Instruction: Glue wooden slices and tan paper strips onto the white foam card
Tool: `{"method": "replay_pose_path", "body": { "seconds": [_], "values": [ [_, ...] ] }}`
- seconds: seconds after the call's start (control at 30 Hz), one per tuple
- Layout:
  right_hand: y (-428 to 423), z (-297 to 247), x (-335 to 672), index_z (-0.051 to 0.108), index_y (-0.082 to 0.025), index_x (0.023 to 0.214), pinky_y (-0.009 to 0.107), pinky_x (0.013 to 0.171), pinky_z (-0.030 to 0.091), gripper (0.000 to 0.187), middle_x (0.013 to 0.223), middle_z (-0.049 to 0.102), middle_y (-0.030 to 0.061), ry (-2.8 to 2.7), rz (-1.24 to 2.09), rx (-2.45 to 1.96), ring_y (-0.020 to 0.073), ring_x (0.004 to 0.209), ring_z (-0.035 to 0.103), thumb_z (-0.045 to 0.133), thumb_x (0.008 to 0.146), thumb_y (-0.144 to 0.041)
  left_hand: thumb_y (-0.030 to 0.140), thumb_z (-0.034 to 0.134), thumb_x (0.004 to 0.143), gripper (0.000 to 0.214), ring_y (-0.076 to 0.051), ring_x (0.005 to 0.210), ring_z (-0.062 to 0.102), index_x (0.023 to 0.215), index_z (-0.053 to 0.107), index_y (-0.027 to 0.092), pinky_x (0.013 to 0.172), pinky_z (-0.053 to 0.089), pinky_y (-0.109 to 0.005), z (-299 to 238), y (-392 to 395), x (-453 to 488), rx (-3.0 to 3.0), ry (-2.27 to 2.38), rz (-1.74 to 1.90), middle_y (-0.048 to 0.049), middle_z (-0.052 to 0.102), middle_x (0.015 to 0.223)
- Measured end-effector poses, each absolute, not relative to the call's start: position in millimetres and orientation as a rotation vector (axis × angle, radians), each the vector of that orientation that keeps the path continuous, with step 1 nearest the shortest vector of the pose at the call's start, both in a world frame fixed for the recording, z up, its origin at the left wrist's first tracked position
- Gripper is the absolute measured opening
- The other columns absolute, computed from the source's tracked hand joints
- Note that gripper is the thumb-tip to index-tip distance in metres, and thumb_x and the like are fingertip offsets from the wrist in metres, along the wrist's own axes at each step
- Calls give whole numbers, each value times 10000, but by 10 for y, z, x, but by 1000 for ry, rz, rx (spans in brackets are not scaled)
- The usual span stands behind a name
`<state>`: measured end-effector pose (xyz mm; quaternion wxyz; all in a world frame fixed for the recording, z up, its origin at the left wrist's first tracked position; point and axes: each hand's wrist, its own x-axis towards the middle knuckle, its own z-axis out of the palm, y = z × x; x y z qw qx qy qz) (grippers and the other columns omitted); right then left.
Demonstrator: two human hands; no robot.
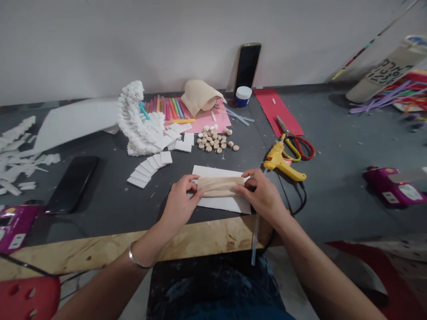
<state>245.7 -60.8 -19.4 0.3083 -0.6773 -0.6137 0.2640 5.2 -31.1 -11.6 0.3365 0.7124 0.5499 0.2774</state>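
A folded strip of beige paper [220,186] lies across a white sheet [223,202] near the table's front edge. My left hand [178,205] pinches its left end with thumb and fingers closed on it. At the strip's right end my right hand [262,195] grips it the same way. Both hands rest low over the white sheet.
A yellow glue gun [282,161] and red-handled scissors [298,143] lie right of my hands. Behind are small wooden discs [215,141], white card squares [150,168], a white layered paper model [136,120], coloured sticks [168,108], a beige roll [200,97], a propped phone [247,66]. Another phone [73,183] lies left.
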Motion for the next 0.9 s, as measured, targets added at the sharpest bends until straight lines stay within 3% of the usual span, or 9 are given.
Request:
{"method": "replay_pose_path", "body": {
  "seconds": [0.37,0.67,0.9],
  "values": [
    [-612,-222,2447,510,-205,1100,281,655,372,418,639,612,-41,-1622,700,-1799,174,627,550,699,779,-394,257,625,829,308,-175,807,610,1121,549,197,793,438,-321,-116,-308,64,1893,1483,706,17,621,769],
    [-599,-216,2416,521,-220,1094,299,689,383,390,640,622,-42,-1554,672,-1924,184,654,557,671,793,-416,227,602,849,258,-202,910,615,1101,550,201,885,440,-365,-176,-286,76,2000,1475,757,7,615,763],
    [-596,-216,2400,538,-226,1089,306,694,381,381,634,617,-38,-1589,601,-1982,204,699,561,671,784,-412,215,612,847,290,-197,851,598,1126,533,193,886,448,-384,-196,-294,82,2068,1487,766,12,591,744]
  ]
}}
